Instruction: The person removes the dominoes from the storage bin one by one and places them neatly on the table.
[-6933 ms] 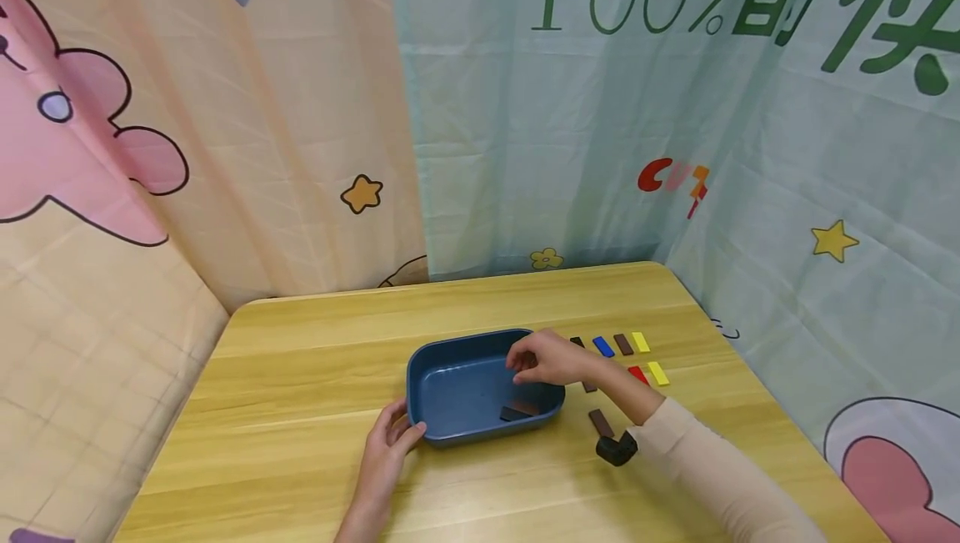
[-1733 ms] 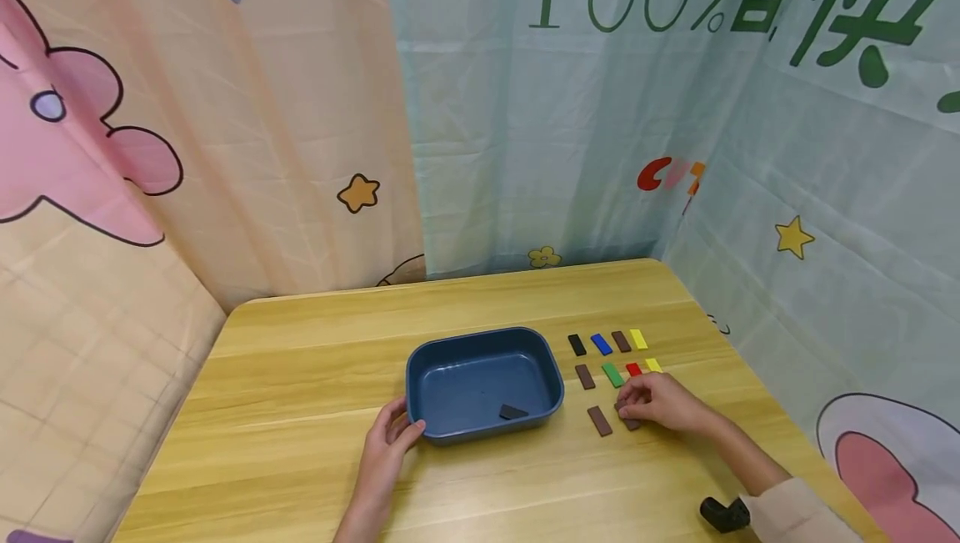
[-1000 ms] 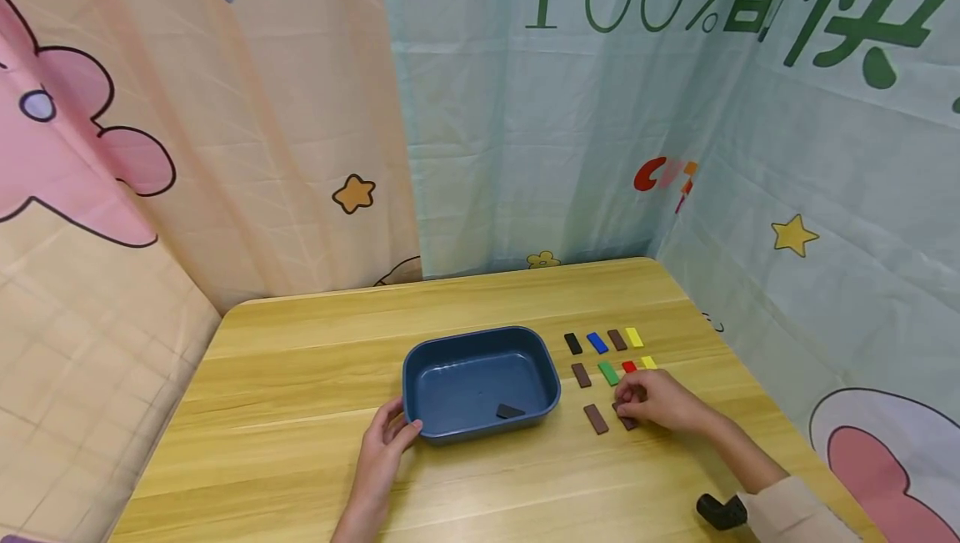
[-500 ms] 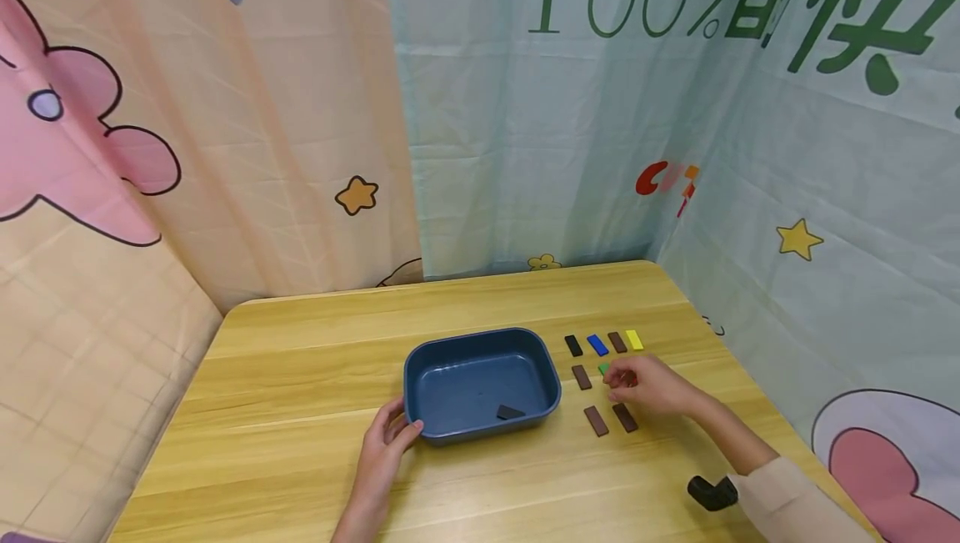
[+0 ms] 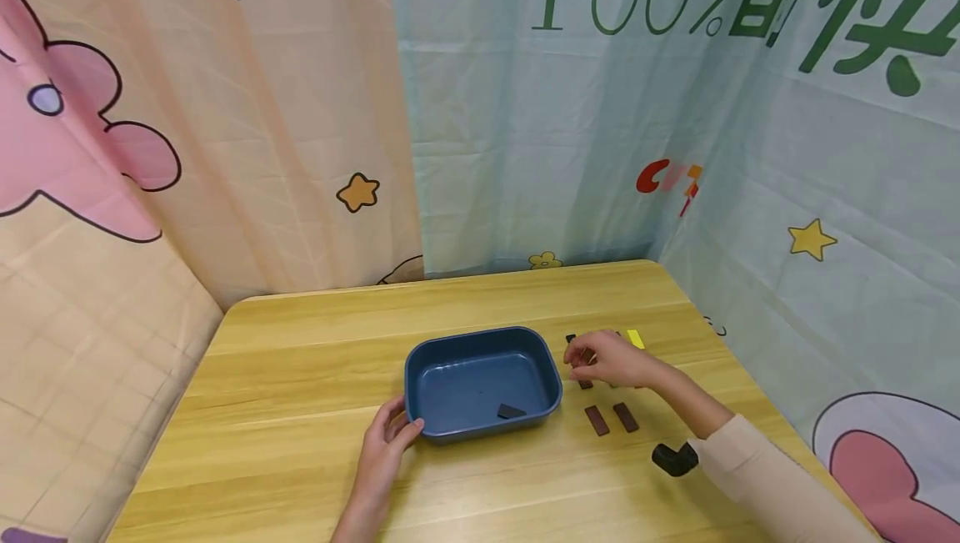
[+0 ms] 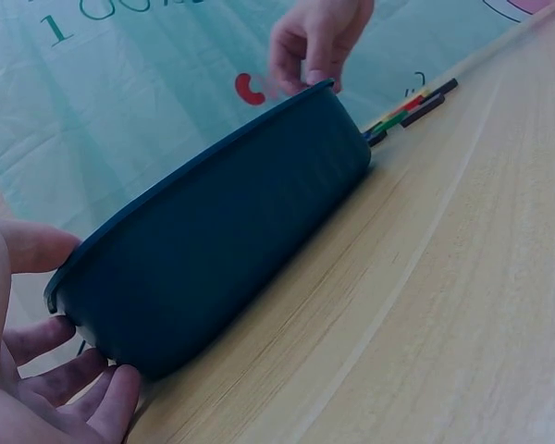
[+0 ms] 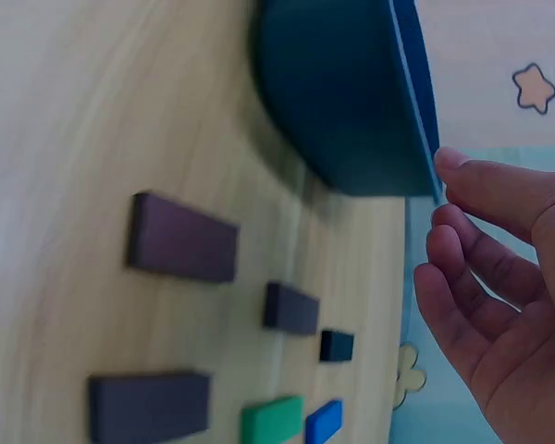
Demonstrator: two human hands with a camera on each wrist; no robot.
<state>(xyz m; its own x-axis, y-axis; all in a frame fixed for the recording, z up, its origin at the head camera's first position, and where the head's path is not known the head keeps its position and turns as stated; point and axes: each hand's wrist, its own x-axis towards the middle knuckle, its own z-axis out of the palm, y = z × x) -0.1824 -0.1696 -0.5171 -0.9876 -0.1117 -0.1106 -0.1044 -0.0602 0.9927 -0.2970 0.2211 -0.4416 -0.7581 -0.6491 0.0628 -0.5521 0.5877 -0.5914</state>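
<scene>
My left hand (image 5: 386, 443) grips the near left corner of a dark blue plastic bin (image 5: 487, 429), thumb on the rim and fingers under it, as the left wrist view shows. A thin black block (image 5: 512, 412) lies inside the bin. My right hand (image 5: 611, 358) hovers just right of the bin over the rows of blocks. Its fingers are loosely bent with nothing between them, and its thumb tip overlaps the bin's rim in the right wrist view. Below it lie brown blocks (image 7: 183, 238), a green block (image 7: 271, 421), a blue block (image 7: 324, 423) and a small black block (image 7: 337, 346).
Two dark brown blocks (image 5: 626, 417) form the front row on the wooden table (image 5: 300, 376). A yellow block (image 5: 635, 339) shows behind the right hand, which hides several others. A black wrist camera (image 5: 675, 460) sits under the right cuff. Printed curtains (image 5: 495, 151) surround the table.
My right hand has let go of the dark brown block at the right of the front row. It has risen and moved left and back toward the bin. The left hand stays put.
</scene>
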